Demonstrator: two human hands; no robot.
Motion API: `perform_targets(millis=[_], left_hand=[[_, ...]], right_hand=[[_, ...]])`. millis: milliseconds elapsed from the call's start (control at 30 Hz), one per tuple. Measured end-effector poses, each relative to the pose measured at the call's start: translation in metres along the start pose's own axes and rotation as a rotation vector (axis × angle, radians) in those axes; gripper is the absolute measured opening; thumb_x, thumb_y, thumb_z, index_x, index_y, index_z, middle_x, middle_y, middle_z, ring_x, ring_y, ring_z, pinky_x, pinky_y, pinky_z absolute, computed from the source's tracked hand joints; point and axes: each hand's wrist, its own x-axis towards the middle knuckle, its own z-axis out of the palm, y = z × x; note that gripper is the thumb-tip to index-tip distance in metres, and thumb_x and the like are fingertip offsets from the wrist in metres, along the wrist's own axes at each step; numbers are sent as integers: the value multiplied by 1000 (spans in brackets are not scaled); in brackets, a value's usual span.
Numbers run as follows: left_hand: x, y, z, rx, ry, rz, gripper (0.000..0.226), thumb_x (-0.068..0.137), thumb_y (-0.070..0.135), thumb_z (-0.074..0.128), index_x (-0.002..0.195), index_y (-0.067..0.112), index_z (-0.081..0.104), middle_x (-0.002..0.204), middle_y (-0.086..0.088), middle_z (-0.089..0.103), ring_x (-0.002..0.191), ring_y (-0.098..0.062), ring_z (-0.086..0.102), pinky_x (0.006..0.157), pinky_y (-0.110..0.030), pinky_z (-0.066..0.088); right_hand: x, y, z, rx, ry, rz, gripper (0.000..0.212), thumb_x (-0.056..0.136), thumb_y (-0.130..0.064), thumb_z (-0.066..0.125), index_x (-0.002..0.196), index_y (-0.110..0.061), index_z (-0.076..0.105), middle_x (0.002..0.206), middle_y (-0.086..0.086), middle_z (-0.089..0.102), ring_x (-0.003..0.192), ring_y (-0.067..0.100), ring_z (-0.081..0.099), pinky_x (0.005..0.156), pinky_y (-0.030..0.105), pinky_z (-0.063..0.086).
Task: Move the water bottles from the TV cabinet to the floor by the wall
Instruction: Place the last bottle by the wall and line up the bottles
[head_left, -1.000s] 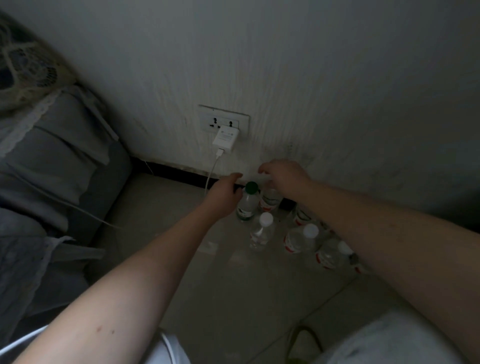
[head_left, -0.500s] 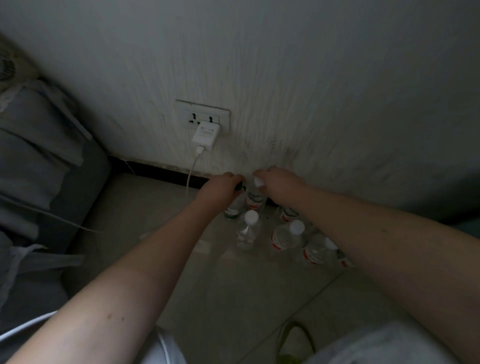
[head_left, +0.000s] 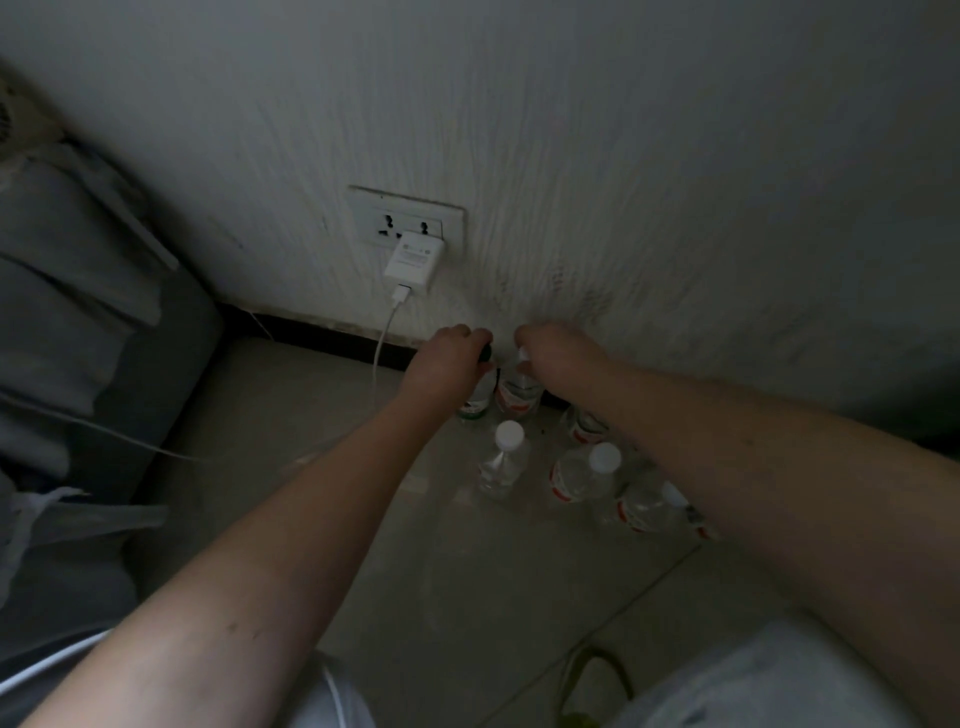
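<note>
Several clear plastic water bottles stand on the tiled floor against the wall. My left hand (head_left: 447, 358) grips the top of a green-capped bottle (head_left: 475, 402) close to the skirting. Beside it my right hand (head_left: 553, 353) holds the top of a red-labelled bottle (head_left: 517, 397). In front of them stand a white-capped bottle (head_left: 503, 460) and another white-capped, red-labelled bottle (head_left: 584, 470). More bottles (head_left: 647, 506) lie partly hidden under my right forearm.
A wall socket (head_left: 405, 218) holds a white charger (head_left: 414, 257) whose cable (head_left: 382, 338) runs down and off to the left. A grey sofa (head_left: 78, 322) fills the left side. Dark skirting (head_left: 322, 332) lines the wall's foot.
Both hands came down onto the two bottles nearest the wall and closed on their tops. The view shifted slightly toward the wall.
</note>
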Motion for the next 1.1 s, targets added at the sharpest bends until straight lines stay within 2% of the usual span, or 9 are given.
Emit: perform_targets(millis=[100, 233, 467, 567, 700, 800, 867, 967, 1100], left_hand=[[0, 0, 2, -24, 18, -17, 39, 91, 26, 58, 126, 8, 54, 107, -19, 59, 101, -34, 54, 78, -40, 44], [1, 3, 3, -38, 26, -18, 40, 92, 27, 58, 127, 8, 54, 108, -19, 59, 102, -34, 54, 79, -39, 43], [10, 14, 2, -66, -30, -37, 43, 91, 29, 59, 129, 10, 50, 114, -19, 55, 104, -35, 53, 79, -38, 44], [11, 17, 3, -70, -43, -35, 44, 90, 27, 61, 129, 11, 49, 114, -19, 54, 105, -35, 53, 80, -40, 45], [7, 13, 5, -81, -44, -19, 50, 89, 26, 62, 135, 12, 46, 119, -20, 53, 108, -36, 53, 83, -42, 46], [4, 11, 4, -72, -46, 0, 55, 88, 30, 64, 137, 14, 43, 122, -17, 51, 110, -35, 51, 83, -43, 47], [1, 12, 4, -77, -10, 17, 56, 87, 32, 64, 137, 15, 44, 123, -17, 52, 110, -35, 51, 84, -44, 48], [1, 20, 0, -68, 53, 49, 53, 88, 34, 63, 134, 14, 48, 122, -17, 53, 109, -36, 51, 85, -44, 48], [7, 46, -9, -79, 148, 173, 45, 89, 34, 60, 129, 14, 54, 119, -16, 58, 105, -35, 55, 82, -41, 45]], right_hand=[[2, 3, -4, -28, -25, -26, 20, 89, -11, 55, 107, -1, 56, 108, 19, 60, 96, 29, 58, 78, 31, 46], [3, 5, -10, -29, -75, -2, 28, 87, -8, 55, 114, -2, 57, 114, 18, 58, 103, 29, 56, 80, 28, 42], [0, 7, -10, -5, -77, 35, 29, 91, -10, 47, 118, -3, 56, 115, 20, 57, 105, 30, 55, 74, 25, 33], [-4, 7, -7, -32, -63, 20, 31, 90, -13, 49, 120, -8, 55, 116, 19, 57, 105, 31, 55, 75, 27, 36], [-6, 11, -8, -36, -44, 16, 31, 86, -13, 57, 117, -7, 58, 114, 17, 59, 103, 30, 57, 77, 29, 41], [-10, 15, -14, -40, -28, 17, 41, 86, -21, 63, 124, -8, 55, 120, 16, 58, 108, 30, 55, 82, 31, 44], [-16, 21, -19, -6, -22, 22, 45, 86, -25, 64, 126, -6, 53, 121, 17, 57, 109, 30, 54, 82, 30, 44], [-26, 37, -25, 51, -7, 46, 38, 90, -21, 59, 125, -6, 55, 122, 17, 56, 107, 29, 54, 78, 27, 39], [-48, 61, -35, 59, -9, 143, 37, 91, -25, 59, 124, -9, 56, 126, 17, 54, 111, 30, 53, 88, 30, 42]])
